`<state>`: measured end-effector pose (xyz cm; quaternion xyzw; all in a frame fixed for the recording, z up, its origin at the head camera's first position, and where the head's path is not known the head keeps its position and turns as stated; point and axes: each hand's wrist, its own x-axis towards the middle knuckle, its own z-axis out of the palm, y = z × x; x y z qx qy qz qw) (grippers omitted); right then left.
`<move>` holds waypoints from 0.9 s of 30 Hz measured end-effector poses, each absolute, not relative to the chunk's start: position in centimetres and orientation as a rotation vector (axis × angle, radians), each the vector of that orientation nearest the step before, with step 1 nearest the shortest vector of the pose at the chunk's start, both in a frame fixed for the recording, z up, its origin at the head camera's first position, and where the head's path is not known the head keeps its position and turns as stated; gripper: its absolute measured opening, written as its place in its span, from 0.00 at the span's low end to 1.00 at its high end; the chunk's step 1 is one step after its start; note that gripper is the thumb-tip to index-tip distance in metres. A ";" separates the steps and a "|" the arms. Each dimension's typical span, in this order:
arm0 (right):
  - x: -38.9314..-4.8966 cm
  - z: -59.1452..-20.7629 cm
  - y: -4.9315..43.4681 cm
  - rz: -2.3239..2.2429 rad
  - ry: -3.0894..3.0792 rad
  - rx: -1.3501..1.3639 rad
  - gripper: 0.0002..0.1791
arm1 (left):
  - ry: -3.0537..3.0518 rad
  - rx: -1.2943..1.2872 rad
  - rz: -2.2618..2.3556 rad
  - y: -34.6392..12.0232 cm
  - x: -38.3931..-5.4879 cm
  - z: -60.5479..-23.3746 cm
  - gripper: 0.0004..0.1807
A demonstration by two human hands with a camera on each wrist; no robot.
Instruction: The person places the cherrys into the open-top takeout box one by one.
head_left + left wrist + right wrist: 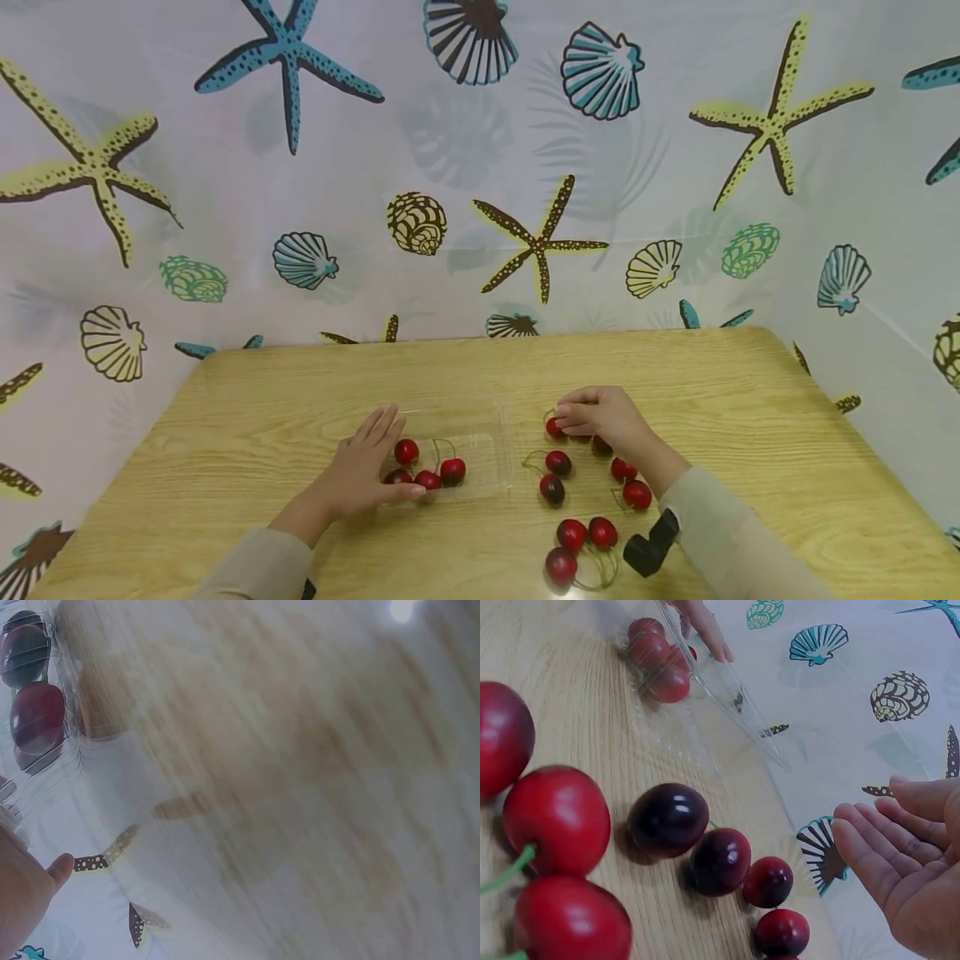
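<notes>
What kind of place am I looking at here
Probably a screened-off tabletop setup indoors: there's a wood-grain table, shell-and-starfish cloth hanging behind it and at its sides, and loose cherries on top.

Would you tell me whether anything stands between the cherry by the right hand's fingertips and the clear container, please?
Nothing visible lies between that cherry and the clear container except the container's own right wall; two other cherries alongside sit nearer the camera.

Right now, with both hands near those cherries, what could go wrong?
The loose cherries are round and close together, so the right hand might nudge one into rolling. The front three have bunched stems, so lifting one could drag another. The clear box might slide if the left hand, at its left side, bumped it.
</notes>
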<state>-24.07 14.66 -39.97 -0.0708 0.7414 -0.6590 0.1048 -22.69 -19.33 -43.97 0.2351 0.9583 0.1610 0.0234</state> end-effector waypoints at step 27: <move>-24.4 -40.4 20.2 -1.903 2.311 -0.074 0.18 | 2.986 0.751 0.474 -19.3 -22.7 -44.0 0.54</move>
